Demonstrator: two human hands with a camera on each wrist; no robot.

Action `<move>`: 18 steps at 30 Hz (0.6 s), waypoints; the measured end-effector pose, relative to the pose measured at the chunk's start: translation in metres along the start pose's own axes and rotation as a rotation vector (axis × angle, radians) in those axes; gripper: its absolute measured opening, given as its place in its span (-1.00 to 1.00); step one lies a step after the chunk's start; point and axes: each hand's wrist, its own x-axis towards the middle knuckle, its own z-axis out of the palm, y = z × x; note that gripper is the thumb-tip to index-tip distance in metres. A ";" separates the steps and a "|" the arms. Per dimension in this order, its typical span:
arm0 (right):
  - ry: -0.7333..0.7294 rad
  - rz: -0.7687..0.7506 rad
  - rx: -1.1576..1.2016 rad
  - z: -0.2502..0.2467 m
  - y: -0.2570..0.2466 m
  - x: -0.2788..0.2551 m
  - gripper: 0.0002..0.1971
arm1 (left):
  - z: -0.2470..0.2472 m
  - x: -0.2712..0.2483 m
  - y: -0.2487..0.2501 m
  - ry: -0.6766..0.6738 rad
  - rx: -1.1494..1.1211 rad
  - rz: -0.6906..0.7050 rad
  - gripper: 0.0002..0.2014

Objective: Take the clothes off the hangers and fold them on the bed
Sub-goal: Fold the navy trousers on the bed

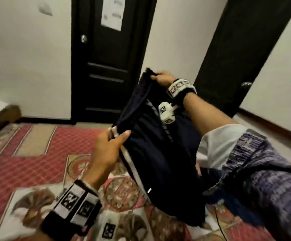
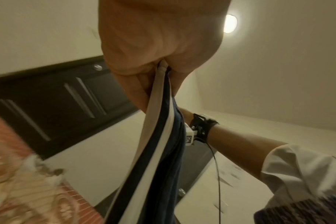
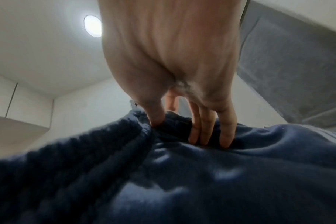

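The dark navy garment [image 1: 160, 141], with white stripes down one edge, hangs in the air above the bed [image 1: 37, 153], its lower end reaching down to the patterned red bedcover. The left hand [image 1: 106, 148] pinches the striped edge at the nearer upper corner, thumb on top and fingers curled beneath; in the left wrist view that grip closes on the white and navy bands [image 2: 161, 121], which run straight down from the palm [image 2: 153, 45]. The right hand [image 1: 162, 78] holds the farther, higher corner, so the cloth's top edge slopes up from the left grip to the right one. In the right wrist view its fingers [image 3: 201, 130] and thumb press into a bunched ribbed band of the navy fabric [image 3: 163, 181]. No hanger can be made out in the cloth. More dark blue clothing [image 1: 224, 197] lies on the bed under the right forearm. Beyond the bed stand a dark door [image 1: 110, 58] and pale walls.
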 end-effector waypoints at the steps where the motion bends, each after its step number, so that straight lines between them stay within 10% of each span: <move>1: -0.087 -0.021 0.021 0.058 -0.008 -0.002 -0.82 | -0.042 -0.008 -0.034 0.080 -0.014 -0.103 -0.95; 10: -0.588 -0.109 0.305 0.496 -0.110 -0.090 -0.76 | -0.349 -0.073 -0.224 0.835 -0.106 -0.600 -0.72; 14: -0.765 -0.105 0.207 0.534 -0.052 -0.165 -0.74 | -0.383 -0.059 -0.241 0.800 -0.124 -0.706 -0.57; 18: -0.583 0.036 0.102 0.482 0.096 -0.229 -0.87 | -0.387 -0.047 -0.256 0.763 -0.223 -0.775 -0.74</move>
